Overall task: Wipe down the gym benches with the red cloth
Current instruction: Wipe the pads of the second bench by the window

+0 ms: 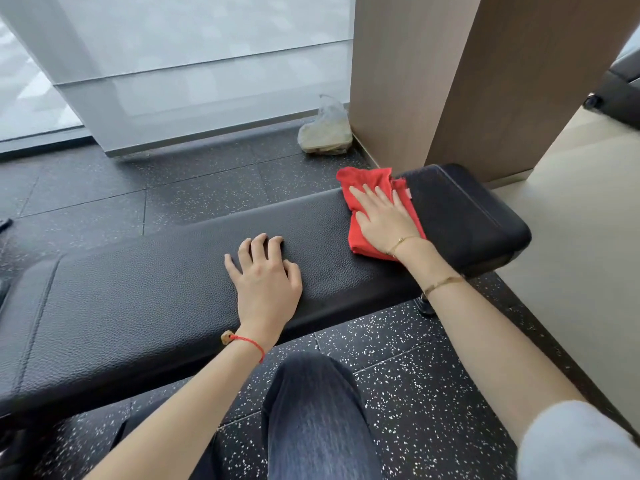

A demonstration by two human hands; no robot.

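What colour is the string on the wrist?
Red, with a small tan bead. The string is on the left wrist, seen in the head view.

left grip (266, 271) fingers bent, right grip (384, 216) flat

No text, brand, number or sign can be read anywhere. The red cloth (367, 199) carries a small pale tag at its edge, too small to make out.

Bright, even daylight

Soft light enters through the frosted window (194, 53); shadows are faint, edges bow with wide-angle distortion, focus slightly soft.
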